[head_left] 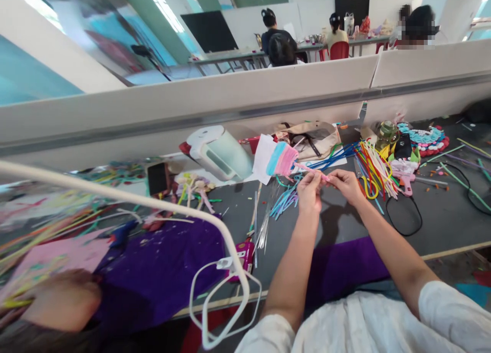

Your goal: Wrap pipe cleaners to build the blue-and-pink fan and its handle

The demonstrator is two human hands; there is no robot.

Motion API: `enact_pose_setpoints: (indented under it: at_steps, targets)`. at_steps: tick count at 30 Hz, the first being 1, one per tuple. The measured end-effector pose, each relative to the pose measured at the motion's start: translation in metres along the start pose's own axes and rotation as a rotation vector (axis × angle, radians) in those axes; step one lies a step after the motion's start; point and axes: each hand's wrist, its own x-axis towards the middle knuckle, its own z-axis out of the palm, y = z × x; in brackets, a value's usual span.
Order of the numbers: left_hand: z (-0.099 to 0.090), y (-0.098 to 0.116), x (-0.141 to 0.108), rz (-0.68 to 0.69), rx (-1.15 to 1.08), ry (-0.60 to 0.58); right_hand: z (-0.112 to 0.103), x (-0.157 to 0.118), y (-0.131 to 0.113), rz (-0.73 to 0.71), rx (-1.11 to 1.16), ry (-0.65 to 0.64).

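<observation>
My left hand [310, 190] and my right hand [346, 185] are close together over the grey table. Both sets of fingers pinch a pink pipe cleaner [305, 167]. It runs left toward a white sheet [263, 159] partly covered with blue and pink fuzzy bands [283, 158]. Just below that sheet lies a bunch of light blue and purple pipe cleaners [286, 199]. Nearest my right hand are yellow-handled scissors [368, 186] and a spread of red, yellow and white pipe cleaners [378, 163].
A pink glue gun [406, 178] with a black cable rests at right. A white bent lamp arm [180, 207] crosses the left side. Behind stands a pale plastic container [220, 151]. Another person's hand [63, 296] is at lower left, beside purple cloth [164, 268].
</observation>
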Motion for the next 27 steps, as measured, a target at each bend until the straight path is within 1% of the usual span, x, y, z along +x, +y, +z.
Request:
enact_pose_setpoints:
  at_steps: [2,4,6,9,12,14,16,18,21,24,27]
  targets:
    - [0.001,-0.006,0.002,0.046,-0.008,0.07,0.013,-0.008,0.004,0.026,-0.019,0.125]
    - [0.002,-0.013,0.005,0.128,0.027,0.121,0.022,-0.014,0.006,0.016,-0.134,0.223]
    - [0.002,-0.018,0.007,0.225,0.09,0.154,0.028,-0.018,0.006,-0.022,-0.298,0.246]
    - [-0.003,-0.022,0.009,0.326,0.215,0.176,0.028,-0.022,0.005,-0.102,-0.576,0.174]
    - [-0.014,-0.023,0.012,0.389,0.367,0.154,0.019,-0.022,-0.001,-0.191,-0.894,0.048]
    - [-0.022,-0.024,0.012,0.398,0.473,0.117,0.01,-0.02,-0.008,-0.243,-1.074,-0.051]
    - [-0.028,-0.024,0.012,0.366,0.539,0.063,0.0,-0.017,-0.015,-0.286,-1.169,-0.135]
    - [-0.032,-0.023,0.01,0.302,0.529,0.0,-0.01,-0.013,-0.02,-0.321,-1.164,-0.194]
    - [-0.033,-0.02,0.006,0.153,0.413,-0.085,-0.024,-0.007,-0.018,-0.31,-1.002,-0.228]
    - [-0.031,-0.016,0.004,-0.034,0.296,-0.105,-0.03,-0.005,-0.007,-0.208,-0.691,-0.23]
    - [-0.029,-0.017,0.001,-0.161,0.184,-0.06,-0.027,-0.008,0.009,-0.079,-0.325,-0.189]
